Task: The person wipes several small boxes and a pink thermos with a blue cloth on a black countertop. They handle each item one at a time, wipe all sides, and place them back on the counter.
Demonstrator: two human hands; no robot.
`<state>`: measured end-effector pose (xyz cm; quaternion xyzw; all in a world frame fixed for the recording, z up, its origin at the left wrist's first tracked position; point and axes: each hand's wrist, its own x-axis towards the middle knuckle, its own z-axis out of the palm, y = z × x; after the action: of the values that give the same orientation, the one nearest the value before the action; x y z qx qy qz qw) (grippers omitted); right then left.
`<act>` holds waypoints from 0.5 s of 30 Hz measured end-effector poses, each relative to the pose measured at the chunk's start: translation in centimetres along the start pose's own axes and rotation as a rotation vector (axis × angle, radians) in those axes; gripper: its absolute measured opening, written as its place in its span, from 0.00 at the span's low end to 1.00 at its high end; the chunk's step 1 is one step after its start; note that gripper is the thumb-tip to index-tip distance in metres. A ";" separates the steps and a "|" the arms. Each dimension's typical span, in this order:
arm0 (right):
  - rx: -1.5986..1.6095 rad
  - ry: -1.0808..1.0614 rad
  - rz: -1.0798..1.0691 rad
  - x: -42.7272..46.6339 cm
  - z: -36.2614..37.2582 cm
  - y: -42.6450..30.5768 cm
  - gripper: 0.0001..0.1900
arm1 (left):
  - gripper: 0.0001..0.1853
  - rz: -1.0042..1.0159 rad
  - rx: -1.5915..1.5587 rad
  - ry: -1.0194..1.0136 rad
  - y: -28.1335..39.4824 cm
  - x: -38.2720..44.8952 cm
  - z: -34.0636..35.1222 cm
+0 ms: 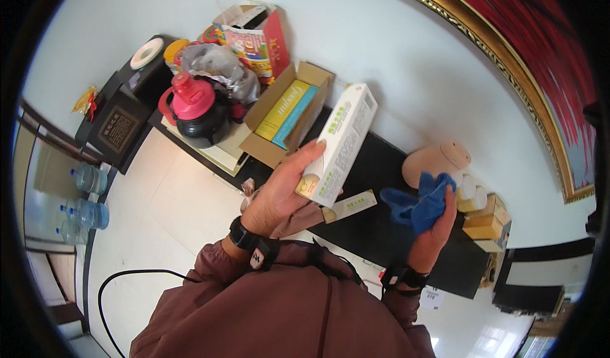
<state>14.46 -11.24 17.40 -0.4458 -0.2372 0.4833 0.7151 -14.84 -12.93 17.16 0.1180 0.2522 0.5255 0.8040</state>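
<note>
My left hand (288, 184) grips the lower end of a long white carton (345, 141) with green print, tilted above a black cabinet top (381, 162). In my right hand (436, 229) is a crumpled blue cloth (421, 205), its folds hanging over the cabinet top. A second white carton (352, 206) lies flat on the cabinet between my hands. Just beyond my left hand stands an open cardboard box (286, 115) holding a yellow and a light-blue packet. A rounded pinkish container (429, 162) stands behind the cloth.
A black jug with a pink lid (198, 105), a plastic bag (221, 67) and a red gift bag (257, 43) stand at the upper left. White-lidded jars (469, 193) and small boxes (488, 222) line the right end. A gold picture frame (505, 62) hangs on the wall.
</note>
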 end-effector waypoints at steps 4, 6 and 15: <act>0.049 -0.054 -0.164 -4.2 3.6 -0.6 0.19 | 0.29 0.430 0.701 -0.250 -3.8 -1.2 0.7; 0.010 -0.150 -0.282 -6.0 5.4 1.2 0.20 | 0.33 0.062 0.201 -0.293 -4.9 -0.6 1.0; -1.020 -0.817 -1.013 -7.7 4.0 3.5 0.26 | 0.31 0.370 1.115 -0.383 -7.0 -1.2 -3.2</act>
<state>6.43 -16.10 17.07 -0.3437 -0.8410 0.0593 0.4137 -11.43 -17.14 11.63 0.6543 0.3155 0.4147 0.5480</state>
